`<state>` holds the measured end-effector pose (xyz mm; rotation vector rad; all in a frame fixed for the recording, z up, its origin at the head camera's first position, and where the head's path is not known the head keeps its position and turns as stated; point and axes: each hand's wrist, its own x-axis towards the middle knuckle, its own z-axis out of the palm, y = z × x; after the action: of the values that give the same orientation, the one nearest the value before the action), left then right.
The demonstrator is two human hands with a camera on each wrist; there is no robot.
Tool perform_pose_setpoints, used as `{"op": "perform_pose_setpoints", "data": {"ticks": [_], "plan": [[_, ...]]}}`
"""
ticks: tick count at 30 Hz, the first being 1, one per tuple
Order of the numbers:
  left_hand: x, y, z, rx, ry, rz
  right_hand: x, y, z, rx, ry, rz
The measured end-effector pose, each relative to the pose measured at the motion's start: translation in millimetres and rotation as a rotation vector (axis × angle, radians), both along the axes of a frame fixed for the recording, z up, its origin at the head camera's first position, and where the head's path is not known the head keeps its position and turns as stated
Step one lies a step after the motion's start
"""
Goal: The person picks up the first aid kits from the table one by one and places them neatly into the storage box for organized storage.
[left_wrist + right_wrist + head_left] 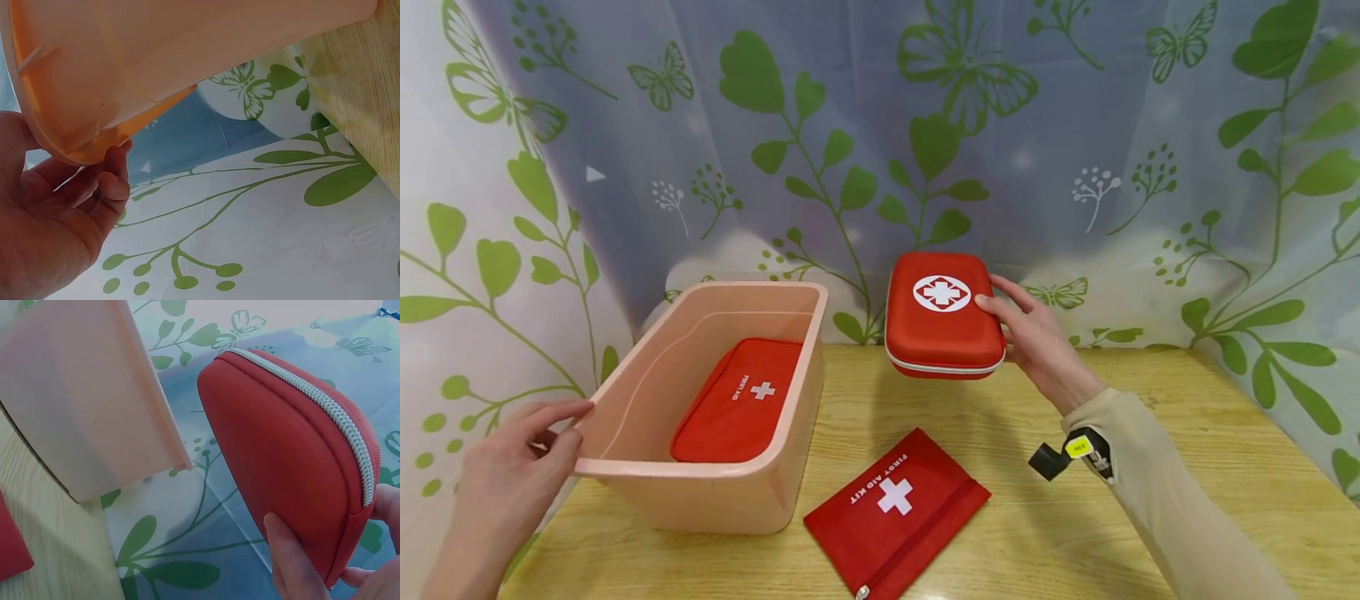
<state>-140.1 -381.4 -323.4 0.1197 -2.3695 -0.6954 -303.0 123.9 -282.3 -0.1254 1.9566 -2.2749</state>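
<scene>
The right hand [1037,342] grips the right side of a red hard case [943,333] with a white cross emblem, held above the table. In the right wrist view the case [281,450] shows its white zipper, with fingers on its lower end. The left hand [512,458] pinches the near left rim of a pink bin [715,471]; in the left wrist view, fingers of that hand [69,206] curl at the rim. Inside the bin lies a red first aid pouch [737,408]. A flat red pouch [898,517] with a white cross rests on the table, right of the bin.
The wooden table [1060,533] reaches back to a patterned curtain [865,133] with green leaves and butterflies, which also hangs at the left. A black strap device [1086,452] is on the right wrist.
</scene>
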Motion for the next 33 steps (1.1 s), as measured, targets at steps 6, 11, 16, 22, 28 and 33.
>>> {"op": "perform_pose_setpoints", "data": {"ticks": [6, 11, 16, 22, 28, 33], "plan": [[0.1, 0.4, 0.0, -0.006, 0.008, -0.003, -1.1, -4.3, 7.3, -0.04, 0.007, 0.002], [-0.6, 0.5, 0.6, -0.005, -0.014, 0.007, -1.6, -8.3, 12.0, -0.046, 0.012, 0.003], [0.0, 0.4, 0.4, 0.004, -0.014, 0.001, -2.2, -12.9, 13.3, -0.056, -0.001, 0.012], [0.9, -0.6, -0.1, 0.013, -0.005, -0.013, -3.9, -18.2, 14.8, -0.064, 0.003, 0.01], [1.2, -1.3, 0.0, 0.01, -0.006, -0.013, -5.7, -22.9, 17.1, -0.086, 0.015, 0.012], [1.9, -1.0, -0.3, 0.011, -0.008, -0.013, -5.8, -26.2, 18.8, -0.096, 0.023, 0.009]]}}
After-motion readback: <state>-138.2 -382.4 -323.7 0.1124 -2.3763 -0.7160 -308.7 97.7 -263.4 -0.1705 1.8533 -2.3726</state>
